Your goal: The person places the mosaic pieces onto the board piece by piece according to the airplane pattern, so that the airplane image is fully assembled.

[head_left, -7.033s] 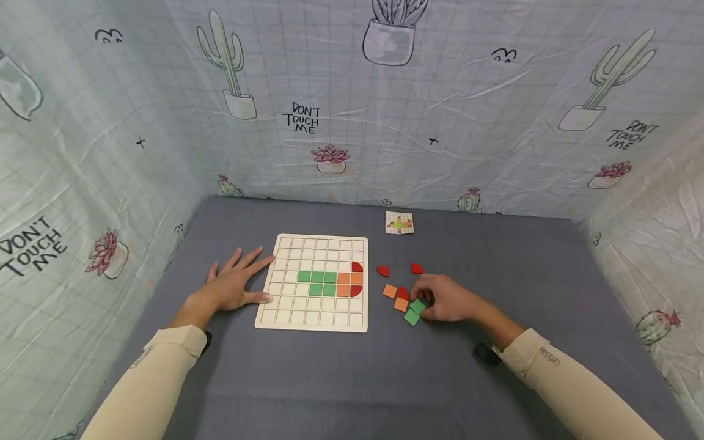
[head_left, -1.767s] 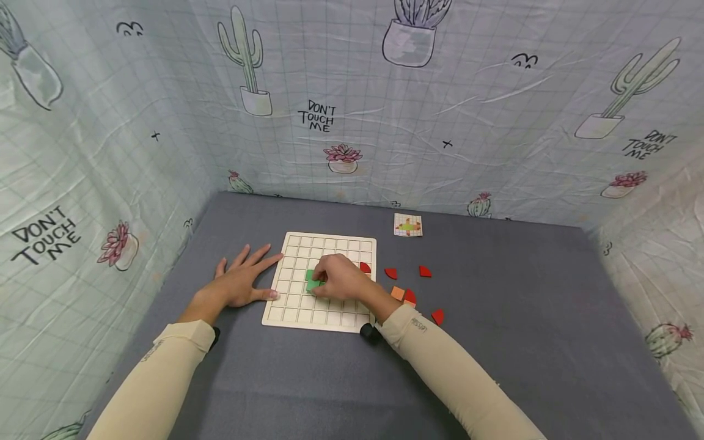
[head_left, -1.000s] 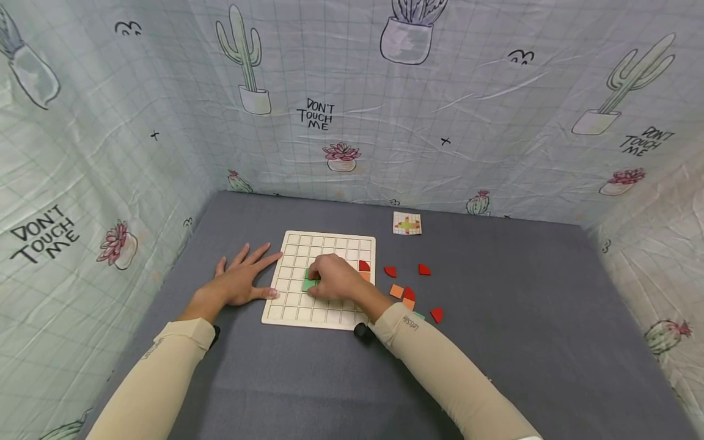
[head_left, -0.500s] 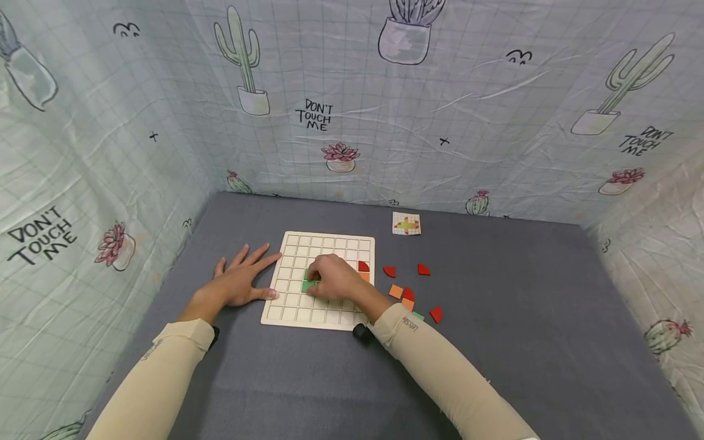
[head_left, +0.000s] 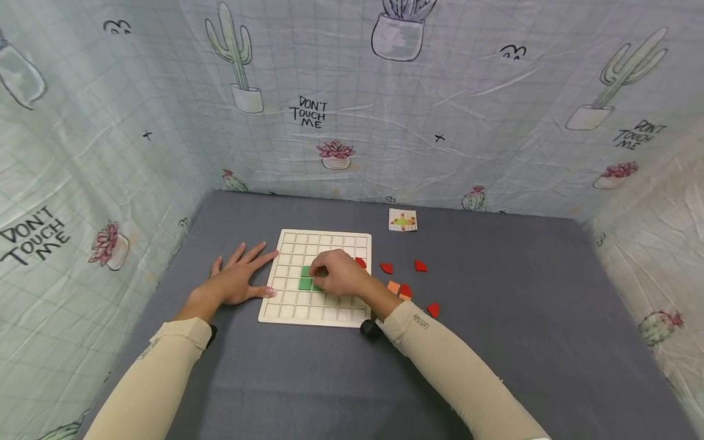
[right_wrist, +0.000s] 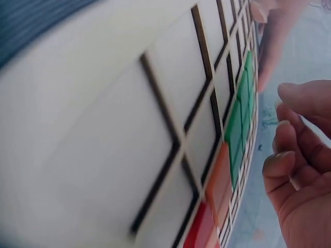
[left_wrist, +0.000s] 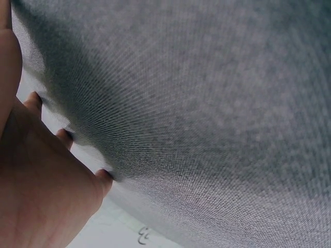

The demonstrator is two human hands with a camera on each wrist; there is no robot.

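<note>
Above the pale wooden grid board (head_left: 288, 310), my loosely bent right hand (head_left: 338, 274), gripping nothing visible, hovers near inset green square tiles (head_left: 305, 284), presumably at the placing step, my spread left hand (head_left: 235, 283) touching the board's edge, and next I likely need a loose orange square tile (head_left: 393, 286).
</note>
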